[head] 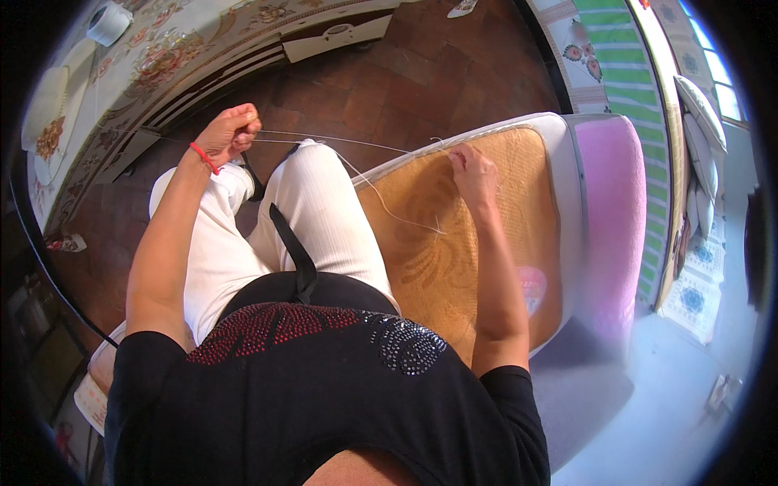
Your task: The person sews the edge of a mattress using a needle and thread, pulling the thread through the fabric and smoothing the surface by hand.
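Observation:
My left hand (234,130), with a red cord bracelet at its wrist, is raised over my left knee, its fingers closed on white thread (340,138). Two strands run from it to the right; one reaches the near rim of a tan mat with a white border (419,219). My right hand (474,173) rests at that mat's upper edge, thumb and forefinger together; whether they pinch the thread or the edge cannot be made out. A loose strand curves over my right knee and lies on the mat, ending near its middle. The mat lies beside my right thigh.
A spool of white thread (110,23) stands on a floral-covered surface (170,58) at the upper left. A pink cushion (611,225) lies beyond the tan mat. Green-striped cloth (629,79) and stacked pale pads (699,140) are at the right. Brown tile floor (395,91) shows ahead.

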`<state>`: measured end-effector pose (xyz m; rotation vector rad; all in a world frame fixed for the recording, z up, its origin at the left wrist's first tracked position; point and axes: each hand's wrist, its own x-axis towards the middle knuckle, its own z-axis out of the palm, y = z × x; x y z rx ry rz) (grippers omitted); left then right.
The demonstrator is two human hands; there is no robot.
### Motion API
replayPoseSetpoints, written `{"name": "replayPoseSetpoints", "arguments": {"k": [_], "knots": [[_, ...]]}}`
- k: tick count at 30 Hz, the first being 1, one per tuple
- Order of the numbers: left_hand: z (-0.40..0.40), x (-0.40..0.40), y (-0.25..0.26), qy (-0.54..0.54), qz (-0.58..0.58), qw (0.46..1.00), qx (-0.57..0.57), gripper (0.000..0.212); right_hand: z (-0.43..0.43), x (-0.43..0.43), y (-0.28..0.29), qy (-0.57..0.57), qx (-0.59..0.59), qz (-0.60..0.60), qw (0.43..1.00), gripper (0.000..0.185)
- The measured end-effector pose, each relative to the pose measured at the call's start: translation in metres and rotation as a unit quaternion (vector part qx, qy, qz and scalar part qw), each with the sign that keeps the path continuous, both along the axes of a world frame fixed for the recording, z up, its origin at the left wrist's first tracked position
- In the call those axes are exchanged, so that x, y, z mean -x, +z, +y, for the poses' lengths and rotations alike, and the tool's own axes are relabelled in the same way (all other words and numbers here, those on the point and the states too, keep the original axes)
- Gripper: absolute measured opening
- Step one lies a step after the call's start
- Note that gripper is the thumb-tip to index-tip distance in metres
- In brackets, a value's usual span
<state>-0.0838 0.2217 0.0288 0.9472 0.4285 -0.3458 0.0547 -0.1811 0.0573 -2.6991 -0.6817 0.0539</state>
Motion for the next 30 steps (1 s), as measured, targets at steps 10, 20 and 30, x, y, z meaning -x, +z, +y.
{"name": "replayPoseSetpoints", "arguments": {"k": [10, 20, 30], "knots": [[0.066, 0.034, -0.014, 0.149, 0.055, 0.987, 0.03, 0.012, -0.008, -0.016, 0.009, 0.005, 0.063, -0.002, 0.998, 0.012], [0.117, 0.035, -0.019, 0.163, 0.1, 0.981, 0.023, 0.012, -0.032, -0.023, 0.012, -0.055, 0.039, 0.014, 0.998, 0.011], [-0.063, -0.112, 0.039, -0.215, -0.35, 0.604, -0.683, 0.044, -0.03, -0.017, 0.003, -0.117, 0.018, 0.033, 0.992, 0.011]]}}
